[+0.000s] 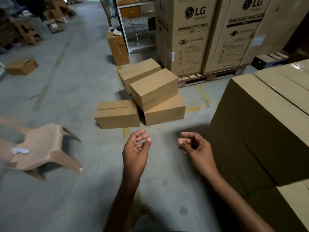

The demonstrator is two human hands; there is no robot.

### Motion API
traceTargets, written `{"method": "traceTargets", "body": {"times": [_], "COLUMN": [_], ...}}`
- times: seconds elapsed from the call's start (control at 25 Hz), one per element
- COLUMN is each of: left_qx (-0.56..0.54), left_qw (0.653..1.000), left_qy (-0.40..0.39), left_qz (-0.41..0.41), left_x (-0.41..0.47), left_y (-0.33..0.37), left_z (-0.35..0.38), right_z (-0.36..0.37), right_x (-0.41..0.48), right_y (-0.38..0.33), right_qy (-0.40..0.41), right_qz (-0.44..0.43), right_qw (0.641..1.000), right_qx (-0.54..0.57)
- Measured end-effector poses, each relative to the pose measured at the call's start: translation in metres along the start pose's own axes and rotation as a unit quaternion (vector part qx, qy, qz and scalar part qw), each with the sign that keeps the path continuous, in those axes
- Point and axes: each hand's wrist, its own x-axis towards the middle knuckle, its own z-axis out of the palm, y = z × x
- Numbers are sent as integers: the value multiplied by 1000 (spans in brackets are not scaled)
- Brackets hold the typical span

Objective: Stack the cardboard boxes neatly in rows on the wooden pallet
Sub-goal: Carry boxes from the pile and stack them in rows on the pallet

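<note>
Between loads: left hand [136, 146] and right hand [194, 145] hanging empty, fingers loosely curled. Judging next: reaching for tilted brown cardboard box [153, 88] topping floor pile.

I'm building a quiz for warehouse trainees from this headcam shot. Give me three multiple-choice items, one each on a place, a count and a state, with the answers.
1. Where does the tilted box sit?
A. Propped on the other boxes in the floor pile
B. On the plastic chair
C. In the person's hands

2. How many plain small boxes make up the pile straight ahead of the hands?
A. Two
B. Four
C. Seven

3. What state are the left hand and right hand in?
A. Both gripping one box
B. One holding tape
C. Both empty, fingers loosely curled

Answers:
1. A: it leans on the lower box and the rear box.
2. B: those three plus the flat box on the floor.
3. C: nothing lies in either hand, and both hover short of the pile.
</note>
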Motion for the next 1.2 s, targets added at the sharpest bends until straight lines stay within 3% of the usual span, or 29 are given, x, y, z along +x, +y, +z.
{"method": "traceTargets", "body": {"times": [0.24, 0.56, 0.88, 1.08, 1.2], "left_qx": [6, 11, 49, 85, 141], "left_qw": [998, 994, 988, 971, 952], "left_qy": [-69, -101, -104, -150, -168], "left_qz": [-4, -52, -101, -163, -213], "left_x": [182, 412, 635, 806, 906], "left_y": [12, -33, -61, -143, -214], "left_z": [-35, 0, 16, 36, 60], "right_z": [98, 160, 233, 286, 318], "right_x": [116, 334, 564, 703, 777], "right_y": [-20, 5, 6, 78, 143], "right_qy": [47, 89, 52, 81, 53], "right_qz": [15, 45, 127, 179, 221], "right_qw": [999, 995, 988, 968, 938], "right_qx": [-4, -31, -72, -154, -262]}}
